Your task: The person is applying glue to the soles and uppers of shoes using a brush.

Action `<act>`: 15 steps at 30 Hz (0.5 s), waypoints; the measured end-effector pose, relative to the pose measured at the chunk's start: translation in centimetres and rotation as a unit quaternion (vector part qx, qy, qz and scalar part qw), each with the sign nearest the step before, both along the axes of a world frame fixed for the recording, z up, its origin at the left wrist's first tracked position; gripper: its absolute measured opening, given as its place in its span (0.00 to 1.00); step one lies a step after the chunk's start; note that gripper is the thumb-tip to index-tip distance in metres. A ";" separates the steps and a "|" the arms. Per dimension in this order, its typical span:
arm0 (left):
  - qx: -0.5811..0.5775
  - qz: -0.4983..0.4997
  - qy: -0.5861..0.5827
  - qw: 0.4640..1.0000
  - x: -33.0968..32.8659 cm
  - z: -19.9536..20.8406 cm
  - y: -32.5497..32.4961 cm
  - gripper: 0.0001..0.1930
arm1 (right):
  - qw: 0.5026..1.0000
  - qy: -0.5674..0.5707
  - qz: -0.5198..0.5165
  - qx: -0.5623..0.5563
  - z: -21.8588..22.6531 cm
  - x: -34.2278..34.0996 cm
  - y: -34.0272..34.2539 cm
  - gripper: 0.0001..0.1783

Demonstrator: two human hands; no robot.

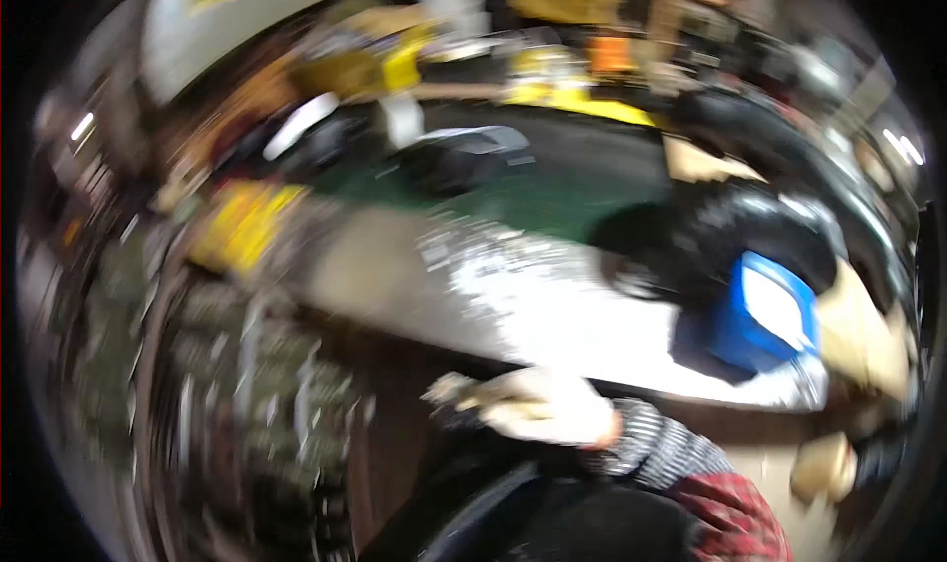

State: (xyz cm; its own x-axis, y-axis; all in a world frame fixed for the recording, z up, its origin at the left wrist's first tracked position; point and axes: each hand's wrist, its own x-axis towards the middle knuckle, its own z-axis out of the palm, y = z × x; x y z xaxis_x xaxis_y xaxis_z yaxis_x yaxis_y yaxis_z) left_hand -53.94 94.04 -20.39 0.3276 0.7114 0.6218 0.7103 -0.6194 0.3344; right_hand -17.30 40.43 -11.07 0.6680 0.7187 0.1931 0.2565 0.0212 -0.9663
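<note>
My right hand (547, 404), in a pale work glove with a grey knitted cuff, is held in front of my body near the bench's front edge. Motion smears its fingers, so their pose does not show. A small greyish lump (451, 389) is at the fingertips; I cannot make out what it is. Below the hand lies dark cloth (533, 508) over my body. My left hand does not show. The nearest surface is the bench top (395, 276), partly shiny and silvery.
On the bench's right side stands a blue box (760, 316) beside shiny black rolled material (760, 227). A dark green mat (552, 202) covers the back, with a clear-topped dark object (469, 153) on it. Yellow-marked material (247, 222) lies left. Metal racking (247, 394) stands lower left.
</note>
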 end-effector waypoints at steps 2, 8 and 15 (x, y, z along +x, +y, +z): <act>0.059 0.021 -0.077 0.995 8.3 4.8 -8.0 0.35 | 0.995 -0.078 -0.061 -0.014 0.7 -0.4 -0.6 0.15; -0.106 -0.222 -0.215 0.945 18.0 8.0 -16.9 0.37 | 0.965 -0.106 -0.219 -0.094 3.1 -1.9 -6.9 0.11; -0.631 -0.460 -0.270 0.563 25.8 11.0 -25.0 0.39 | 0.640 -0.405 -0.653 -0.013 7.9 -3.5 -23.1 0.08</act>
State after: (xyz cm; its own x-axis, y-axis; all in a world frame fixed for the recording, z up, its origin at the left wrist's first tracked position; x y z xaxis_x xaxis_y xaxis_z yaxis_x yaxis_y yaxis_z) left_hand -28.17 69.02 -9.44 0.9241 0.3821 -0.0038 -0.1332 0.3314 0.9341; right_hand -20.75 17.38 -3.18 0.3900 -0.3407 0.8555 0.4564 -0.7354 -0.5009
